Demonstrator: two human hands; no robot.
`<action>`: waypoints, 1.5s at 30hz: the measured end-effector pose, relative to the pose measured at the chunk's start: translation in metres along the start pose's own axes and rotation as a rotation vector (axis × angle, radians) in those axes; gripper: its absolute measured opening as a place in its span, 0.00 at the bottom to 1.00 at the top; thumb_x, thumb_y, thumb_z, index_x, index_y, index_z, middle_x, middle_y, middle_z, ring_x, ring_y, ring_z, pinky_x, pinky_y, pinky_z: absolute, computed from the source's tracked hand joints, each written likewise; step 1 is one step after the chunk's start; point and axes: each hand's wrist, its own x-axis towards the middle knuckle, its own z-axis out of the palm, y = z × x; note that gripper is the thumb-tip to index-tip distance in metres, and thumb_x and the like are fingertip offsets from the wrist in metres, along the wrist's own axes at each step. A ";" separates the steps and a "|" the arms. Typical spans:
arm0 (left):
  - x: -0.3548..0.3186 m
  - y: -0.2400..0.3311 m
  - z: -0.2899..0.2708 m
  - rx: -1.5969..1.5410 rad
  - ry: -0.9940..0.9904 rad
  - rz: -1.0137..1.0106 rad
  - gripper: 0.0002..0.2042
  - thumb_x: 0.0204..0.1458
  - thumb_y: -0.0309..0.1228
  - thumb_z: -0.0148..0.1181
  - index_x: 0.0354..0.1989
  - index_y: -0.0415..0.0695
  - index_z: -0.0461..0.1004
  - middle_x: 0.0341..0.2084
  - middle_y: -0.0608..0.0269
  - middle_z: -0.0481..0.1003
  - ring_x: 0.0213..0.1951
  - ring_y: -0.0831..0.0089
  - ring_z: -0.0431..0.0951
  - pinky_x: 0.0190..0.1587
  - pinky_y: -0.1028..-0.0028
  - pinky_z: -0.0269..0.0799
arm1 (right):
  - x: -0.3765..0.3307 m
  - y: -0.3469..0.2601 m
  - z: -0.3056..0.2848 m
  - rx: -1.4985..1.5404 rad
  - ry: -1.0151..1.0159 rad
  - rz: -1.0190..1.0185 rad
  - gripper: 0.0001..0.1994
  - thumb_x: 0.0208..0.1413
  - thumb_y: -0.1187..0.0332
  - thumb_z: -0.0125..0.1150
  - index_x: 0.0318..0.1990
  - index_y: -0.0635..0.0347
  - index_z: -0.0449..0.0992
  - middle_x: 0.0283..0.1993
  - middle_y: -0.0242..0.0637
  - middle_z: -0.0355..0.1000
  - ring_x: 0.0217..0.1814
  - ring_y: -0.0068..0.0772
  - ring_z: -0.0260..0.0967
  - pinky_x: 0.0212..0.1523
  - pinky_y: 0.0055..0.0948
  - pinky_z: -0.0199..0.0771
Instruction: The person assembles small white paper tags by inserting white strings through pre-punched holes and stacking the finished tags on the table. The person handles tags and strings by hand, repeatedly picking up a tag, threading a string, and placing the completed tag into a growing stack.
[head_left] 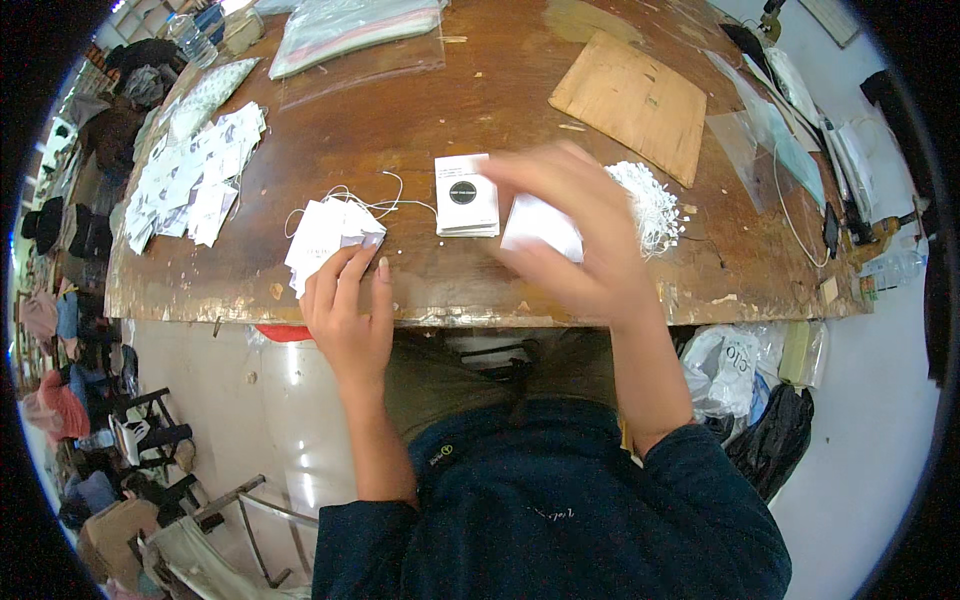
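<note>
Near the table's front edge, my left hand [350, 310] rests its fingertips on a loose pile of white paper tags [325, 235] with white strings trailing from it. The fingers are stretched out, lying on the tags rather than wrapped round them. My right hand [585, 235], blurred by motion, hovers over a stack of white cards [545, 228], partly hiding it. Its thumb and fingers are spread apart, and I make out nothing held between them. Between my hands sits a neat stack of white tags with a black round print [463, 193]. A heap of white tag strings [648, 208] lies right of my right hand.
A larger heap of tags [195, 185] spreads at the left. Clear plastic bags [355, 35] lie at the back, and a thin wooden board [635, 100] at the back right. Plastic sheets [770, 140] lie along the right edge. Bags [720, 370] are below the table at the right.
</note>
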 end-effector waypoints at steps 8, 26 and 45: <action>-0.007 0.012 0.003 -0.111 -0.046 -0.046 0.12 0.51 0.28 0.66 0.45 0.46 0.80 0.44 0.64 0.79 0.46 0.63 0.76 0.50 0.65 0.66 | 0.010 0.102 0.058 -0.425 -0.353 0.242 0.31 0.50 0.42 0.68 0.61 0.41 0.76 0.73 0.47 0.58 0.77 0.53 0.50 0.73 0.50 0.49; -0.003 0.040 0.034 -1.458 -0.427 -0.924 0.16 0.67 0.37 0.53 0.53 0.35 0.72 0.43 0.59 0.79 0.40 0.75 0.82 0.36 0.78 0.77 | -0.018 0.050 0.064 -0.292 -0.138 -0.132 0.34 0.43 0.43 0.71 0.57 0.47 0.76 0.71 0.41 0.61 0.70 0.51 0.58 0.66 0.56 0.54; -0.007 0.023 0.025 -1.397 0.086 -0.943 0.14 0.68 0.29 0.49 0.56 0.34 0.70 0.48 0.58 0.77 0.47 0.72 0.80 0.51 0.68 0.80 | 0.004 0.097 0.049 -0.564 -0.268 0.145 0.34 0.49 0.44 0.69 0.61 0.49 0.74 0.72 0.42 0.60 0.78 0.53 0.46 0.73 0.55 0.49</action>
